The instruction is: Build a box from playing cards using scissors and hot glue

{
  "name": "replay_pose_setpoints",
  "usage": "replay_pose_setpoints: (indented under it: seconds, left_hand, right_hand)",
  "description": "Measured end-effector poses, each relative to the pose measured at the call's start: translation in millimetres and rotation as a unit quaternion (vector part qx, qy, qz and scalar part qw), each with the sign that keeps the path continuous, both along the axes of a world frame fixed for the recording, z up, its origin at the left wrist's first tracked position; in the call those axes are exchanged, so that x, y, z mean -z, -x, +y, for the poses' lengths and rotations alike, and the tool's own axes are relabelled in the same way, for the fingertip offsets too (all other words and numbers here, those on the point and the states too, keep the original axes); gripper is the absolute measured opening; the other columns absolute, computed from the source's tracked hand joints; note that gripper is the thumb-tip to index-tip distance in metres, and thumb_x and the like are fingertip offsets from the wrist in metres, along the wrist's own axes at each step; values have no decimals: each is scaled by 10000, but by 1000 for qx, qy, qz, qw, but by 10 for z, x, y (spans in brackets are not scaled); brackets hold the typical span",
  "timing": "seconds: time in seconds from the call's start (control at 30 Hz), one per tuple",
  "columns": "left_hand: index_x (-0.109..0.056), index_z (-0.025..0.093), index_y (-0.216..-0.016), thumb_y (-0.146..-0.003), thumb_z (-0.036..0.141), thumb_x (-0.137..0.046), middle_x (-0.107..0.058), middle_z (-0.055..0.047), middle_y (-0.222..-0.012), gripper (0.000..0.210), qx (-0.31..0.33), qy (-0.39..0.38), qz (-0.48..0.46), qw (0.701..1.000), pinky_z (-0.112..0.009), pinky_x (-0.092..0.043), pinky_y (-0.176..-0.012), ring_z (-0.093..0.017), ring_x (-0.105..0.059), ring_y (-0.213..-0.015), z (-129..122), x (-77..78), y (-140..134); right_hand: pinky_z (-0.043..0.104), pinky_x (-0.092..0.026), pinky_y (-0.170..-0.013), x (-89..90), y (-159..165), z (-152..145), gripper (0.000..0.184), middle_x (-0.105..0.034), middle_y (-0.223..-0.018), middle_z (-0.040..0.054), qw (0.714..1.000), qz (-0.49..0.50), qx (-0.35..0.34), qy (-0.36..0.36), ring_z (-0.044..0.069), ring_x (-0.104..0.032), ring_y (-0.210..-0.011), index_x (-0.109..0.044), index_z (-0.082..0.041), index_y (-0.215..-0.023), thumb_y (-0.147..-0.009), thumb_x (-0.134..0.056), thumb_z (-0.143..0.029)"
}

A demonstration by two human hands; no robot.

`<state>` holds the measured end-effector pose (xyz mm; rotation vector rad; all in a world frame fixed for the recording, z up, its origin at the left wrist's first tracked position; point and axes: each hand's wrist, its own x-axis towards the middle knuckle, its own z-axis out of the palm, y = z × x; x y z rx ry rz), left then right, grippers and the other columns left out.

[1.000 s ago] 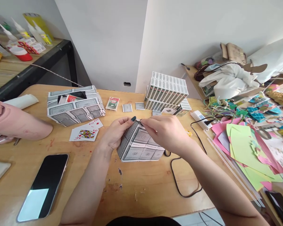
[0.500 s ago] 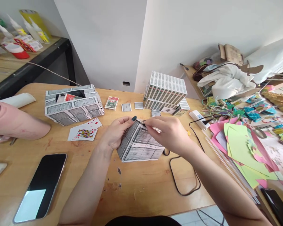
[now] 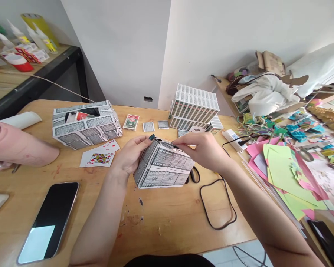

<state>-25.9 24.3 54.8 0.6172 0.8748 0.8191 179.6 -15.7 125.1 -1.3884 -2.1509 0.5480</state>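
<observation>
A box covered in grey-backed playing cards (image 3: 167, 168) is held tilted above the middle of the table. My left hand (image 3: 130, 155) grips its left side, thumb on the upper edge and the other fingers partly hidden behind. At the top rim, the fingers of my right hand (image 3: 202, 150) are pinched together on the edge; their tips are partly hidden. A second card-covered box (image 3: 100, 128), with an opening on top showing something red inside, stands to the left. Loose face-up playing cards (image 3: 98, 157) lie in front of it.
Stacked card packs (image 3: 195, 104) stand at the back, near a single card pack (image 3: 131, 122). A phone (image 3: 48, 222) and a pink cylindrical object (image 3: 22, 144) are left. To the right lie a black cable (image 3: 202, 202), a power strip (image 3: 233, 140) and coloured paper (image 3: 286, 170).
The box has turned slightly and shifted a little left with my left hand. My right fingers have slid rightward along its top rim, away from my left thumb.
</observation>
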Motion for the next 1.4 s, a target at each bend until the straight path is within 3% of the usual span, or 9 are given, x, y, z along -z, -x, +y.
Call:
replay_pose_setpoints:
  seconds: [0.1, 0.33, 0.57, 0.83, 1.03, 1.17, 1.27, 1.33, 1.4]
  left_hand:
    - [-661, 149, -728, -604, 283, -815, -668, 8, -622, 239, 0, 4, -3, 1000, -210, -453, -528, -107, -581, -534, -2, 11, -10]
    - [-672, 147, -728, -634, 290, -795, -678, -9, -635, 211, -4, -8, 5, 1000, -223, -454, -550, -121, -590, -555, 15, 29, -4]
    - [-677, 153, -751, -613, 286, -810, -676, 3, -630, 233, 11, 11, -2, 1000, -219, -457, -551, -120, -596, -565, -2, 34, -22]
    - [-666, 157, -729, -604, 277, -815, -671, 9, -628, 229, -2, 13, 4, 1000, -217, -455, -545, -115, -587, -555, -17, -1, -51]
    - [-650, 150, -718, -605, 277, -812, -659, 10, -624, 235, 3, 14, 3, 1000, -212, -451, -534, -107, -573, -543, -11, 14, -52]
    - [-653, 155, -756, -597, 303, -819, -654, 21, -632, 274, 9, 7, 2, 1000, -206, -457, -539, -103, -575, -555, -29, 14, -67]
    - [-652, 154, -757, -596, 341, -820, -649, 23, -628, 298, 23, -12, 6, 1000, -200, -452, -541, -100, -573, -562, -54, -22, -59]
    - [-654, 152, -750, -604, 360, -814, -649, 21, -629, 300, 24, -35, 10, 999, -192, -448, -545, -94, -567, -562, -77, -63, -45]
    - [-657, 152, -744, -615, 371, -806, -654, 17, -638, 294, 15, -58, 12, 998, -185, -446, -552, -89, -564, -568, -104, -110, -33]
  right_hand:
    - [252, -522, -700, 40, 18, -3, 193, -752, -824, 22, 1000, -5, 4, -1, 133, -686, -742, -750, -204, -858, -820, -569, -147]
    - [248, -412, -556, 251, 109, -79, 270, -707, -691, 42, 982, -132, 35, -134, 122, -601, -580, -724, -170, -792, -865, -465, -166]
    - [229, -326, -517, 128, 76, -88, 280, -671, -620, 2, 985, -142, 6, -103, 91, -539, -525, -718, -205, -826, -900, -449, -223]
    - [259, -219, -481, 224, 218, -156, 288, -545, -494, -4, 946, -249, 44, -201, 95, -392, -466, -591, -164, -605, -841, -427, -141]
    - [254, -208, -473, 153, 168, -139, 271, -567, -550, 0, 960, -251, 10, -125, 87, -386, -472, -616, -158, -685, -858, -409, -135]
    - [264, -189, -453, 123, 192, -149, 286, -534, -484, -8, 942, -277, 32, -184, 93, -388, -440, -578, -165, -579, -830, -441, -152]
    - [267, -262, -429, 80, 249, -216, 287, -577, -519, 6, 939, -287, 13, -190, 116, -465, -454, -606, -158, -634, -817, -403, -71]
    - [267, -405, -473, 60, 279, -280, 296, -673, -684, 50, 950, -258, -5, -178, 151, -586, -578, -654, -120, -880, -832, -372, -43]
    - [292, -539, -654, 78, 299, -347, 373, -707, -936, 122, 960, -217, -19, -175, 193, -662, -822, -582, -63, -1137, -844, -354, -32]
